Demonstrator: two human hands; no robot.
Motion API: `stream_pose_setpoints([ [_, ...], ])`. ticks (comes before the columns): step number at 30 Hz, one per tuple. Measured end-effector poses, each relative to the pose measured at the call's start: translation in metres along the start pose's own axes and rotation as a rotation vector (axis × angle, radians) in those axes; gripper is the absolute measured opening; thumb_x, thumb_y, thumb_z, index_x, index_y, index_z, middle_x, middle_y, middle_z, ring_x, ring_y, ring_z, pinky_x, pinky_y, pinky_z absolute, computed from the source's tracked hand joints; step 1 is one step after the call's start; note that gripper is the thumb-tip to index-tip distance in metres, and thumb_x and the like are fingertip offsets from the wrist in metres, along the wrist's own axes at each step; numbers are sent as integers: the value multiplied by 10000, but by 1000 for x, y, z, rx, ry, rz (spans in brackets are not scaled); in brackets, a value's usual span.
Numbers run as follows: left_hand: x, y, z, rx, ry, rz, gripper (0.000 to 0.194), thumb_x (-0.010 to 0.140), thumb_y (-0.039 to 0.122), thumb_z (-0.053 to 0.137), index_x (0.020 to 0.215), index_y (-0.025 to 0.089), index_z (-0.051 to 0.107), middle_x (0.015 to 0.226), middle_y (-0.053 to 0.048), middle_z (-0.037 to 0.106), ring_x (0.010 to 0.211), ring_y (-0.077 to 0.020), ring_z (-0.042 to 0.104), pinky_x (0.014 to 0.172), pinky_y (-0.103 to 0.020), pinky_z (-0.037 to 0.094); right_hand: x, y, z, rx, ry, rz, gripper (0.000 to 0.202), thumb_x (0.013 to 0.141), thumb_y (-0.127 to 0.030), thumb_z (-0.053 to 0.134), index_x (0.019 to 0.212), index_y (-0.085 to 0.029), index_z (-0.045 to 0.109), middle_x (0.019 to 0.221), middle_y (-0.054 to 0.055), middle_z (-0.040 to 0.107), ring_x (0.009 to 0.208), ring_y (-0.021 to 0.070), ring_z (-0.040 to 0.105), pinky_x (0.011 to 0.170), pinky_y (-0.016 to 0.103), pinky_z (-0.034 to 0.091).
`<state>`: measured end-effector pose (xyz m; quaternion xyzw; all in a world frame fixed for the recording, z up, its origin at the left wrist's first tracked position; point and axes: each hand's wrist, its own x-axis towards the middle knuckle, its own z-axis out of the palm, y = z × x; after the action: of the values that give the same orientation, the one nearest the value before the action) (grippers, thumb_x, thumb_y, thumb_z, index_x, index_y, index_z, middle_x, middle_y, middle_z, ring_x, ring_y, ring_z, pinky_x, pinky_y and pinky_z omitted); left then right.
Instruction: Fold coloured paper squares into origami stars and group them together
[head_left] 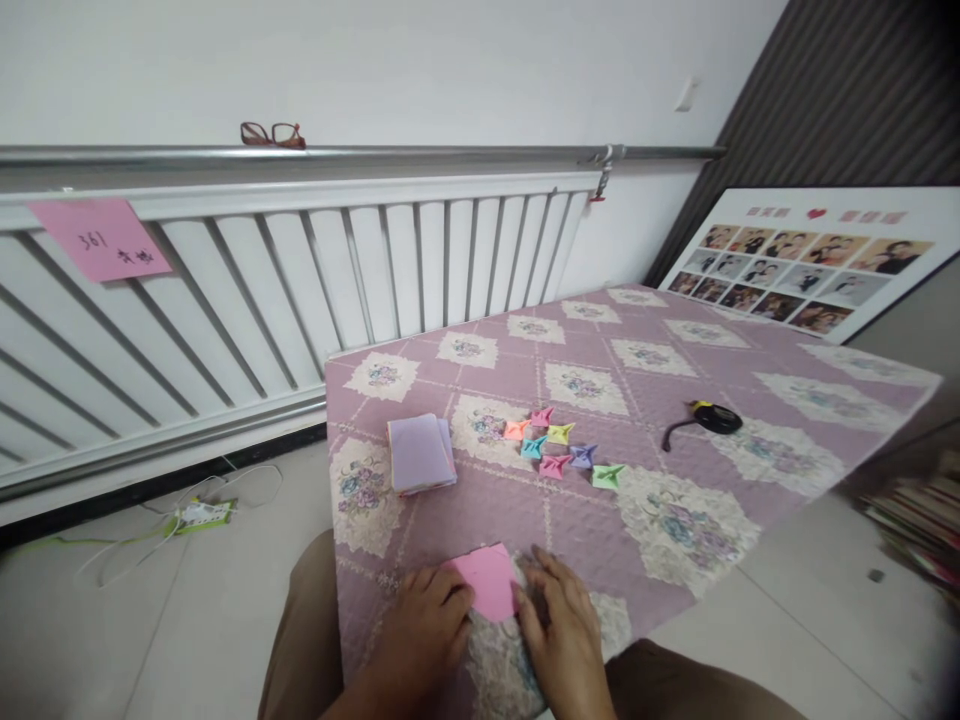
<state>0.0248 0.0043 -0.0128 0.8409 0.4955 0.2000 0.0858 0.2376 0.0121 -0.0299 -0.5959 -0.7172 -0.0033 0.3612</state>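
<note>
A sheet of pink paper point(489, 582) lies at the near edge of the table, between my two hands. My left hand point(426, 618) is closed on its left edge, fingers bent and thumb against the paper. On the other side, my right hand point(559, 615) rests on the cloth with fingers apart, its thumb touching the paper's right edge. Beyond them sits a group of several small folded paper pieces in various colours, among them a green one point(608, 476) and a blue one point(533, 447). Left of these lies a stack of square paper point(421, 454) with a purple sheet on top.
A purple floral cloth point(517, 505) covers the table. Toward the right is a black and yellow object with a strap point(714, 417). A white radiator point(442, 265) runs behind, with glasses point(273, 135) on its pipe. A photo board point(810, 262) leans at the far right.
</note>
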Motion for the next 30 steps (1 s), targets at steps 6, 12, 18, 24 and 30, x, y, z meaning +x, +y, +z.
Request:
stream_pose_setpoints([
  [6, 16, -13, -7, 84, -178, 105, 139, 899, 324, 645, 1007, 239, 621, 1056, 8, 643, 953, -206, 541, 815, -345, 389, -8, 0, -7, 26, -62, -79, 171, 876, -328, 581, 1005, -255, 666, 1125, 91, 695, 1084, 305, 630, 872, 505, 508],
  [12, 25, -25, -8, 203, -190, 280, 108, 934, 332, 601, 951, 226, 612, 980, 10, 640, 876, -191, 537, 757, -339, 354, -8, -3, -11, 24, -66, -77, 172, 859, -322, 598, 1004, -276, 678, 1126, 70, 706, 1088, 308, 637, 872, 506, 498],
  [18, 25, -28, -8, 261, -135, 377, 42, 948, 243, 572, 927, 208, 581, 923, 9, 612, 819, -187, 516, 731, -348, 331, -6, -1, -11, 68, -80, -44, 128, 863, -322, 596, 959, -290, 673, 1096, 47, 714, 1064, 294, 643, 867, 484, 478],
  [24, 23, -29, -7, 220, -82, 382, 42, 948, 232, 566, 918, 203, 568, 909, 3, 600, 826, -192, 514, 745, -347, 334, -2, -22, -12, 112, -113, -93, 151, 789, -236, 669, 929, -288, 651, 970, 23, 707, 927, 263, 650, 876, 465, 399],
  [30, 24, -27, -8, 201, -24, 384, 99, 955, 203, 536, 861, 193, 565, 872, 0, 614, 791, -194, 524, 732, -344, 346, 5, -55, -2, 57, -139, -102, 154, 758, -132, 695, 797, -272, 645, 779, -25, 646, 807, 221, 603, 922, 433, 332],
])
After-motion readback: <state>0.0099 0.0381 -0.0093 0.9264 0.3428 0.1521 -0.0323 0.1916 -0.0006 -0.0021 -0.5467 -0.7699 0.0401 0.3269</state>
